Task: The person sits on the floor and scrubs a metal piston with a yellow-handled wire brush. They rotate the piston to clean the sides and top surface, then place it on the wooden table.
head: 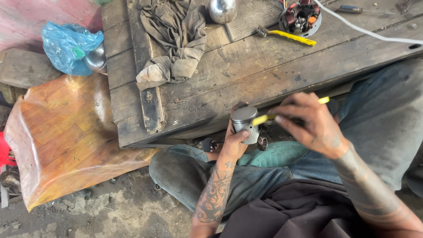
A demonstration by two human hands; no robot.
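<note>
My left hand [232,145] grips a small silver metal cylinder, a piston-like part [245,123], upright just below the front edge of the wooden bench [246,75]. My right hand [310,123] holds a thin yellow-handled tool [264,118] whose tip touches the side of the cylinder; its other yellow end sticks out past my fingers. Both hands hover over my knees in grey-blue jeans.
On the bench lie a dirty grey rag [174,39], a shiny metal dome [222,9], a yellow-handled wire brush [288,37], a copper-wound coil plate [300,16] and a white cable [365,31]. At left sit a blue plastic bag [66,46] and an orange-brown wood-patterned sheet [61,136].
</note>
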